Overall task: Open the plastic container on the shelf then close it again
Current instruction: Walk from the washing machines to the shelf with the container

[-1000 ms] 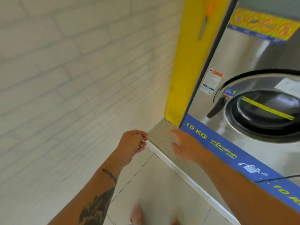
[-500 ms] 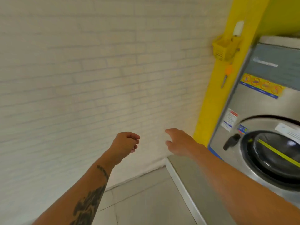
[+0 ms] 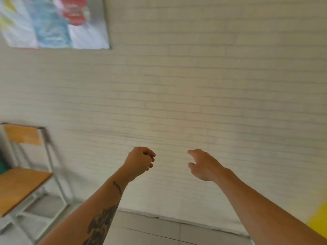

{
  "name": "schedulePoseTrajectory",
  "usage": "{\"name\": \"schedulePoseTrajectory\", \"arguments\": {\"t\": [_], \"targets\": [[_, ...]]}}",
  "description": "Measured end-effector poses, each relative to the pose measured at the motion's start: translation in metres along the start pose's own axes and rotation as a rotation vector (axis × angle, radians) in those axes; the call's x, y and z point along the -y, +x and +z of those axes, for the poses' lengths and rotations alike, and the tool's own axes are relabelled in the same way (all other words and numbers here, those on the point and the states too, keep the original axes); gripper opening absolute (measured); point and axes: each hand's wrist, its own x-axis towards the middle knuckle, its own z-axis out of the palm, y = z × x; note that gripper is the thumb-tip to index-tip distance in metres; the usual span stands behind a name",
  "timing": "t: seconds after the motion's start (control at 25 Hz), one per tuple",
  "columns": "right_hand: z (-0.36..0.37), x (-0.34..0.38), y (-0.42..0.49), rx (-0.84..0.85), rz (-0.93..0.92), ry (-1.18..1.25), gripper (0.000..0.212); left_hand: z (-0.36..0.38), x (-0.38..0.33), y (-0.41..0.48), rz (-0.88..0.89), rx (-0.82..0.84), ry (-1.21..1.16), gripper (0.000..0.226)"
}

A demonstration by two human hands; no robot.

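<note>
No plastic container and no shelf show in the head view. My left hand [image 3: 140,162] is held out in front of a white brick wall, its fingers curled into a loose fist with nothing in it. My right hand [image 3: 203,165] hovers beside it, a hand's width to the right, fingers loosely apart and empty. Both forearms reach up from the bottom of the picture, the left one tattooed.
A white brick wall [image 3: 194,85] fills most of the view. A metal-framed chair with a wooden seat [image 3: 19,184] stands at the left. A colourful poster [image 3: 53,23] hangs at the top left. A yellow patch [image 3: 318,220] shows at the lower right edge. Grey floor tiles lie below.
The view has swung left and up: the washing machine and yellow pillar have left the picture, and the chair and poster have come in. Both hands keep the same pose.
</note>
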Motion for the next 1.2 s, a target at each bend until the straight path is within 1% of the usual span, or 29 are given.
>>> {"name": "schedulePoseTrajectory", "arguments": {"t": [0.4,0.64,0.76,1.0,1.2], "targets": [[0.104,0.288,0.024,0.088,-0.273,0.042,0.058,-0.27,0.138,-0.079,-0.14,-0.271,-0.008,0.029],[0.163,0.443,0.05,0.179,-0.453,0.073,0.058,-0.399,0.217,-0.1,-0.245,-0.443,0.009,0.033],[0.189,0.504,0.079,0.222,-0.538,0.094,0.056,-0.442,0.251,-0.09,-0.307,-0.506,-0.039,0.031],[0.238,0.625,0.179,0.303,-0.666,0.15,0.055,-0.536,0.309,-0.032,-0.421,-0.601,-0.056,0.03],[0.263,0.729,0.268,0.356,-0.767,0.106,0.055,-0.628,0.34,0.016,-0.441,-0.75,-0.099,0.029]]}}
